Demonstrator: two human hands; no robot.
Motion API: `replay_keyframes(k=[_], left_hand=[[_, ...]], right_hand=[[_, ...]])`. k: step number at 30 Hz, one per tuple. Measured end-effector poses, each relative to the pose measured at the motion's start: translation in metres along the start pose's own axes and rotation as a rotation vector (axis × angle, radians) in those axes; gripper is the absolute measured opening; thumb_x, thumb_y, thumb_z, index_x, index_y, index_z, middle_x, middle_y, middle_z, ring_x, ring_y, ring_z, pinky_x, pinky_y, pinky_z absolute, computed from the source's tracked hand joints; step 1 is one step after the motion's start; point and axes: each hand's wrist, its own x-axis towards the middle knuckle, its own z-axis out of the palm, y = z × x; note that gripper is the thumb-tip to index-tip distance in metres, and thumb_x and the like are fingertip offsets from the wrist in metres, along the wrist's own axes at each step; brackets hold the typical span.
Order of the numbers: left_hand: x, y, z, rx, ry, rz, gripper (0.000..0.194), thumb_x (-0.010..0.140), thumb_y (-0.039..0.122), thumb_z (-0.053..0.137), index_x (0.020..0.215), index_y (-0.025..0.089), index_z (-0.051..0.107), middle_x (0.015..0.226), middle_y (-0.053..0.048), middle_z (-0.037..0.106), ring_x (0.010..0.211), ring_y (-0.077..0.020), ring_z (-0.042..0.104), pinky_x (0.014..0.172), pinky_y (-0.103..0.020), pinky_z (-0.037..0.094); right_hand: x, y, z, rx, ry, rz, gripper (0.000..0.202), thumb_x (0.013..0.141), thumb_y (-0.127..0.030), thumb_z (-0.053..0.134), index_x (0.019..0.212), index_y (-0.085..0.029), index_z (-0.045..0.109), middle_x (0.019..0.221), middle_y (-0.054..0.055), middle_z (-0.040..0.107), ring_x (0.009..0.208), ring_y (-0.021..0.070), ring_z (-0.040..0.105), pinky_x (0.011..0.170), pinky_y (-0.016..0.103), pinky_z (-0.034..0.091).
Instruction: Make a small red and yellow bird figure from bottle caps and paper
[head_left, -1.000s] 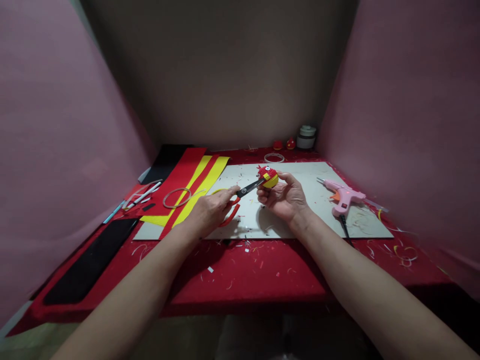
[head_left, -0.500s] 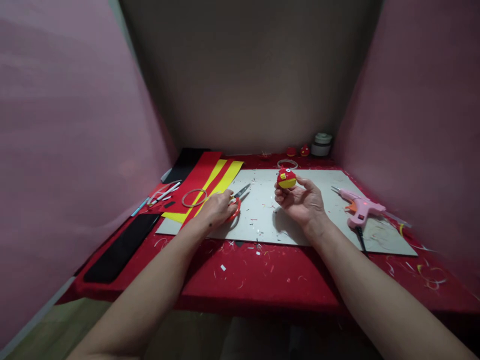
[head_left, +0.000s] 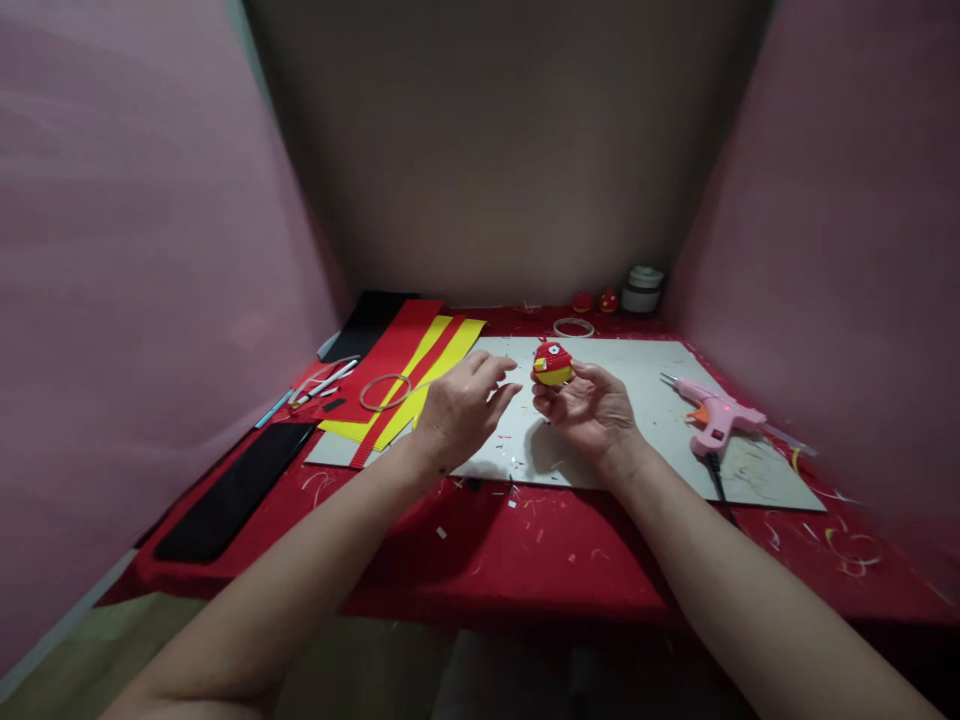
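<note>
My right hand (head_left: 589,405) holds a small red and yellow bird figure (head_left: 553,364) with white eyes and a yellow beak, above the light grey board (head_left: 645,360). Left of it, my left hand (head_left: 469,400) hovers with nothing in it, thumb and fingers apart and pointing at the figure. Under and beside the left hand lie yellow strips (head_left: 457,345) and a red sheet (head_left: 394,345). The scissors do not show; the left hand and forearm cover that part of the board.
A pink glue gun (head_left: 720,418) lies on the board's right. At the back are a tape roll (head_left: 574,328), two red figures (head_left: 608,300) and a grey-white container (head_left: 643,289). Another ring (head_left: 385,393) and a black rectangular object (head_left: 232,495) lie left. Scraps dot the red cloth (head_left: 525,570).
My left hand has let go of the red-handled scissors, risen and moved right toward the figure. My right hand has turned the figure a little and shifted slightly left.
</note>
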Motion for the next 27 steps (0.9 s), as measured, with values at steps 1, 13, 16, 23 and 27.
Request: replay_keyframes(k=[1, 13, 16, 23, 27], left_hand=[[0.003, 0.003, 0.001, -0.004, 0.056, 0.042, 0.012, 0.089, 0.023, 0.061, 0.098, 0.015, 0.062, 0.087, -0.005, 0.067, 0.076, -0.0147, 0.064, 0.067, -0.025, 0.05], [0.009, 0.013, 0.008, -0.068, 0.182, 0.113, 0.011, 0.091, 0.018, 0.057, 0.089, 0.013, 0.066, 0.083, -0.007, 0.068, 0.074, -0.014, 0.065, 0.066, -0.024, 0.052], [0.008, 0.014, 0.007, -0.07, 0.186, 0.112, 0.011, 0.091, 0.019, 0.057, 0.091, 0.013, 0.066, 0.084, -0.007, 0.068, 0.075, -0.0143, 0.065, 0.067, -0.025, 0.053], [0.006, 0.015, 0.007, -0.073, 0.18, 0.103, 0.013, 0.093, 0.019, 0.053, 0.087, 0.014, 0.063, 0.081, -0.006, 0.068, 0.075, -0.0137, 0.065, 0.067, -0.026, 0.054], [0.005, 0.015, 0.008, -0.06, 0.176, 0.095, 0.012, 0.094, 0.019, 0.053, 0.088, 0.015, 0.063, 0.082, -0.006, 0.068, 0.076, -0.0134, 0.065, 0.068, -0.026, 0.054]], right_hand=[[0.0, 0.001, 0.0, 0.0, -0.012, 0.003, 0.035, 0.058, -0.022, 0.066, 0.092, -0.013, 0.062, 0.072, 0.008, 0.07, 0.059, 0.0169, 0.061, 0.057, 0.027, 0.052], [0.001, 0.006, 0.0, -0.016, -0.091, 0.007, 0.028, 0.062, -0.019, 0.069, 0.088, -0.014, 0.063, 0.074, 0.006, 0.071, 0.061, 0.0153, 0.062, 0.06, 0.026, 0.055], [0.001, 0.007, 0.001, -0.022, -0.087, 0.012, 0.026, 0.062, -0.019, 0.069, 0.087, -0.015, 0.063, 0.075, 0.006, 0.071, 0.061, 0.0154, 0.062, 0.06, 0.026, 0.055], [-0.002, 0.007, 0.003, -0.042, -0.078, -0.011, 0.022, 0.065, -0.019, 0.066, 0.087, -0.017, 0.064, 0.074, 0.005, 0.07, 0.062, 0.0152, 0.06, 0.059, 0.027, 0.054], [-0.004, 0.008, 0.005, -0.03, -0.059, -0.004, 0.021, 0.064, -0.018, 0.067, 0.085, -0.015, 0.065, 0.074, 0.005, 0.069, 0.063, 0.0144, 0.06, 0.061, 0.025, 0.054]])
